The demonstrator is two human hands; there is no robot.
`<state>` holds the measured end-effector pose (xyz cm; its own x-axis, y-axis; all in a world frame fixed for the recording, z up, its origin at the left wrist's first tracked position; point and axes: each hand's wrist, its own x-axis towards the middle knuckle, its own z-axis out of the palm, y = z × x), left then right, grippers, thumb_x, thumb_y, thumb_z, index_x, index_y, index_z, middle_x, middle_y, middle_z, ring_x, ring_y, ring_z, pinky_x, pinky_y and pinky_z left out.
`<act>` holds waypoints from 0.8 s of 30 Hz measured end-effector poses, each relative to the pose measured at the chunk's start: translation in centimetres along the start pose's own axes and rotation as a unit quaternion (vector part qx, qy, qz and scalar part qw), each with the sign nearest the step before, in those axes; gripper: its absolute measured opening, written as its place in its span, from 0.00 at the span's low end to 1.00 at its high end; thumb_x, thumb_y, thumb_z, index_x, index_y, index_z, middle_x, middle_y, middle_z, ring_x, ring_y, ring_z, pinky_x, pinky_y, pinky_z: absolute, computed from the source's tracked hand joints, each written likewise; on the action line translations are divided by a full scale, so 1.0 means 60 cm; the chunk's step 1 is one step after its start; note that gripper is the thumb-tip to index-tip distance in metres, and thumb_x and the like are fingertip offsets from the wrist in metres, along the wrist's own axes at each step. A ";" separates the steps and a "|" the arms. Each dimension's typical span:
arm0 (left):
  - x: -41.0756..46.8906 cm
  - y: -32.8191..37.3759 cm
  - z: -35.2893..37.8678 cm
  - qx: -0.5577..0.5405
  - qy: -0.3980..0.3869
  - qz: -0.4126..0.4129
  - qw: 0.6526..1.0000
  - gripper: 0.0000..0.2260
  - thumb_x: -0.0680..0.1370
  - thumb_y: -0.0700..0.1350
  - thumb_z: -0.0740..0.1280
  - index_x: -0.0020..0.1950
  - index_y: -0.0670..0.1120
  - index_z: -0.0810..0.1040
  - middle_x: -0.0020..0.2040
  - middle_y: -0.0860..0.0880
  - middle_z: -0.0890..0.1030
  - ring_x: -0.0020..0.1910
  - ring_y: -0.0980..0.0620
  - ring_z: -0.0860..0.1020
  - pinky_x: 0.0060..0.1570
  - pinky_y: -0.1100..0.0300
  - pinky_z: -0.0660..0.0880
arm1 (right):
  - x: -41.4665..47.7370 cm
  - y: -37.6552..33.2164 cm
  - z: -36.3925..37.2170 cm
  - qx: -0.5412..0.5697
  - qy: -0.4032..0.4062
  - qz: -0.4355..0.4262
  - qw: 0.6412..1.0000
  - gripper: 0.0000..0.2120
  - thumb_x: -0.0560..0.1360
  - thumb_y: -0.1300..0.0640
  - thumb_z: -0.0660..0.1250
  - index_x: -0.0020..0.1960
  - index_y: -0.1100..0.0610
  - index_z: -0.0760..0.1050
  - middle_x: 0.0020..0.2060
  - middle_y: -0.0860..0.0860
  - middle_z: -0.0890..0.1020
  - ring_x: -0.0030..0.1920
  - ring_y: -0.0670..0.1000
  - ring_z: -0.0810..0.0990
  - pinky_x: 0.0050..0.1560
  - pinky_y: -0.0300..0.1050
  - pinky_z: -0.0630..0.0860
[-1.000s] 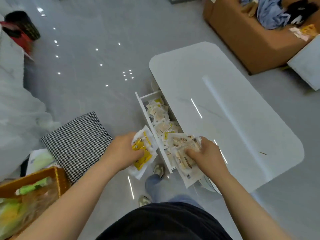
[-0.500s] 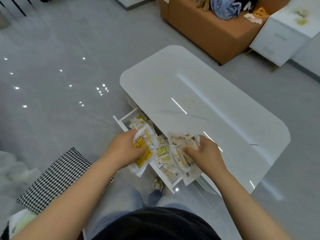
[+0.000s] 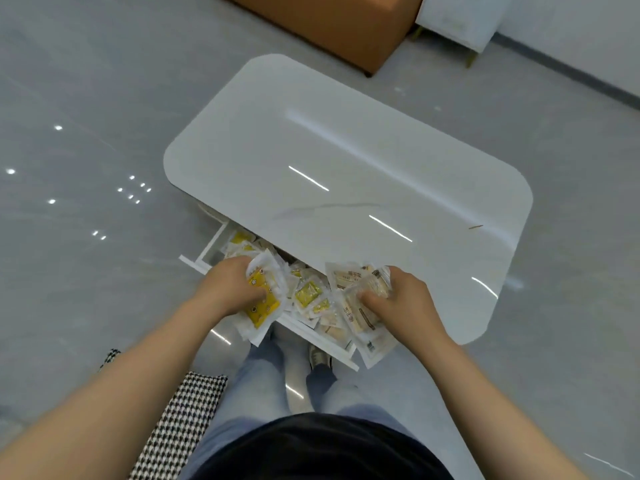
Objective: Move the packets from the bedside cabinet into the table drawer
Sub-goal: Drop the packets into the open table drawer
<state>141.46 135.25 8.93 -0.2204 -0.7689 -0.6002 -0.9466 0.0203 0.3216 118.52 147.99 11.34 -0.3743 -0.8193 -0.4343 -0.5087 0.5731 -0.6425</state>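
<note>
Grey glossy floor (image 3: 86, 98), white worktop (image 3: 346, 150) with its drawer (image 3: 209, 249) pulled out toward the person. Left grip (image 3: 225, 289) is curled round a bunch of yellow packets (image 3: 261, 303) over the drawer's left half, their lower ends hanging past the drawer front. Right grip (image 3: 408, 303) pinches a stack of beige packets (image 3: 356, 320), thumb on top, at the drawer's right end; these overhang the drawer front too. Loose packets (image 3: 308, 294) lie in the drawer between the two grips.

Step looks like the drop. Best to bring both bunches further in, toward the drawer's back, and lower them close to the pile. Then loosen the fingers so nothing slides over the drawer front. Lay them flat: the pile looks fairly full, and a heap might foul the drawer when it closes.
</note>
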 end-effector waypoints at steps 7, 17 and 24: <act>0.117 -0.047 -0.017 0.039 -0.074 0.031 0.996 0.14 0.69 0.47 0.72 0.53 0.47 0.77 0.41 0.50 0.76 0.43 0.49 0.76 0.34 0.60 0.70 | 0.014 -0.020 0.060 0.007 0.015 0.079 0.997 0.05 0.71 0.56 0.69 0.46 0.56 0.77 0.38 0.47 0.81 0.39 0.43 0.78 0.35 0.33 0.72; 0.241 -0.105 -0.030 0.049 -0.128 0.026 0.990 0.24 0.70 0.49 0.74 0.61 0.40 0.73 0.54 0.43 0.76 0.47 0.47 0.73 0.45 0.56 0.71 | 0.040 -0.070 0.127 0.002 0.045 0.135 0.990 0.04 0.71 0.55 0.69 0.41 0.52 0.74 0.35 0.45 0.80 0.36 0.43 0.77 0.30 0.30 0.68; 0.250 -0.160 -0.051 0.103 -0.116 0.053 0.987 0.23 0.72 0.48 0.72 0.64 0.43 0.72 0.60 0.44 0.77 0.58 0.44 0.76 0.55 0.53 0.73 | 0.064 -0.086 0.186 0.002 0.024 0.148 0.989 0.03 0.70 0.56 0.68 0.41 0.53 0.75 0.35 0.46 0.80 0.37 0.47 0.78 0.36 0.44 0.74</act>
<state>147.96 121.55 -0.95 -0.3453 -0.5899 -0.7299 -0.9381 0.2400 0.2498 128.36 141.69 5.93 -0.5436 -0.6129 -0.5734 -0.3675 0.7880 -0.4940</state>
